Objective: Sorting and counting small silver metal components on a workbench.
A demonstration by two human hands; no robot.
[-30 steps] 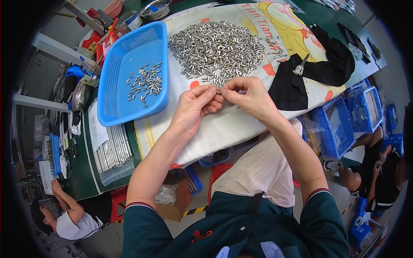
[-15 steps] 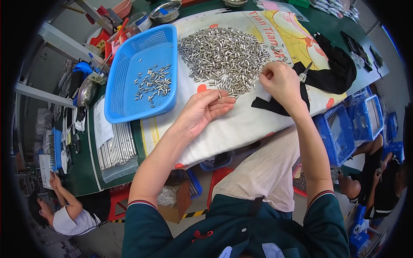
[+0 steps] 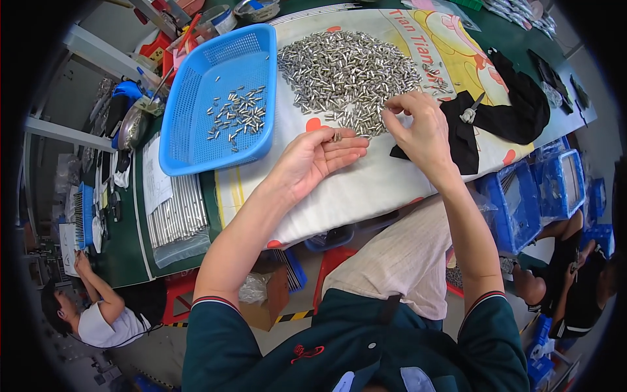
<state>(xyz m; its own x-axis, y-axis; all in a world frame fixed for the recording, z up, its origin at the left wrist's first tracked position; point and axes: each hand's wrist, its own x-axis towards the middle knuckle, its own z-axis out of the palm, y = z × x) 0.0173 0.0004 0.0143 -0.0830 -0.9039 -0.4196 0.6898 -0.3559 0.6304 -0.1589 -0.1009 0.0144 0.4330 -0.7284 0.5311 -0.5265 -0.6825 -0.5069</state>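
My left hand [image 3: 310, 163] is turned palm up in front of the pile, fingers pointing right. Between its thumb and curled fingers sits a small metal pin [image 3: 337, 137]; whether more lie behind the thumb I cannot tell. My right hand [image 3: 423, 127] hovers at the pile's right front edge, with thumb and forefinger apart and no pin visible between them. The pile of short silvery metal pins [image 3: 346, 72] spreads over a white printed cloth [image 3: 326, 212]. To the left stands a blue plastic basket [image 3: 171, 130] with a smaller scatter of pins [image 3: 241, 114] on its bottom.
Right of my right hand lies a black cloth [image 3: 519, 108] with a small pointed tool [image 3: 471, 111] on it. Long metal rods [image 3: 176, 219] in a bag lie left on the green table. Blue crates [image 3: 513, 209] stand at lower right. Other people sit at both sides.
My right hand's thumb and forefinger have parted, and the hand has shifted slightly left over the pile edge. My left hand stays palm up, its fingers a little straighter. The view has shifted slightly.
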